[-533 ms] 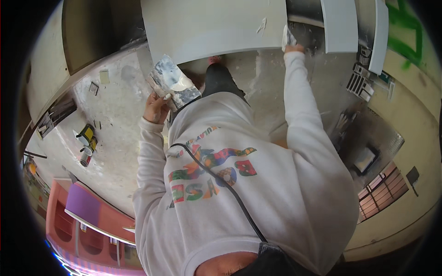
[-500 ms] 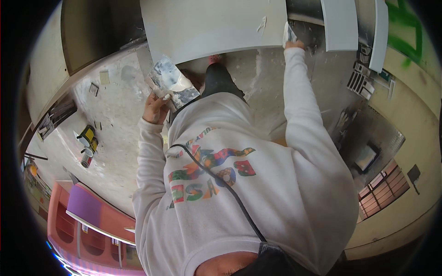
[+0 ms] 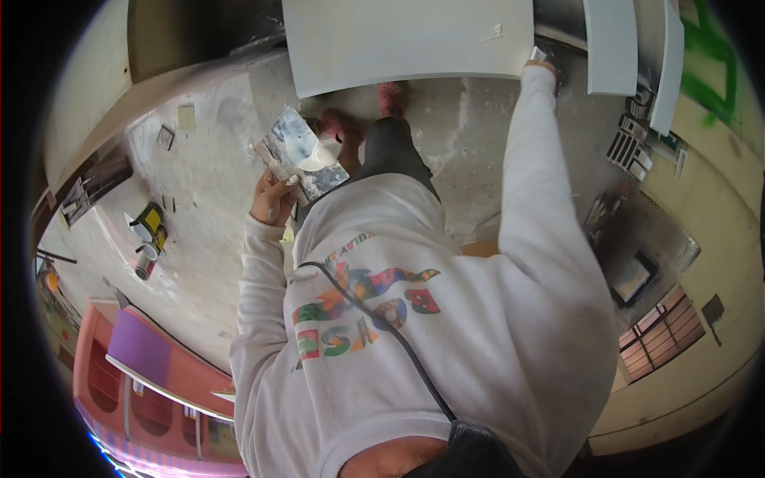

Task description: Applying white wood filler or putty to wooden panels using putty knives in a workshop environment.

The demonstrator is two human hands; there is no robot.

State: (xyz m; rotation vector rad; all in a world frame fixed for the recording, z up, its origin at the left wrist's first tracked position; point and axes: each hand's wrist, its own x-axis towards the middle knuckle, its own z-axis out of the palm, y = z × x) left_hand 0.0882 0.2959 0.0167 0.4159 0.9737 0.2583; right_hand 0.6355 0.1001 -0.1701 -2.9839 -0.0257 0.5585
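My left hand (image 3: 275, 197) grips a flat metal plate (image 3: 299, 150) by its near edge, the thumb lying on top. A mound of white putty (image 3: 320, 158) rests on the plate, and dried white and grey smears cover the rest. Out in front on the right, my right hand (image 3: 540, 68) is closed on a putty knife (image 3: 539, 55), its short pale blade showing past the fingers. The knife is at the right edge of a large white panel (image 3: 398, 40); whether it touches cannot be made out. A small white putty smear (image 3: 494, 33) marks the panel's face.
Further white panels (image 3: 612, 48) stand right of the large one. Tins (image 3: 148, 239) sit on the stained floor (image 3: 215, 159) at left, by a pink and purple cabinet (image 3: 147, 350). Slatted pieces (image 3: 629, 147) and a dark tray (image 3: 637, 275) lie at right. My feet in red footwear (image 3: 389, 97) are below the panel.
The view has shifted, so the panel appears further right. My right hand stays by its right edge, with the knife turned and less blade showing. The left hand holds the plate much as before.
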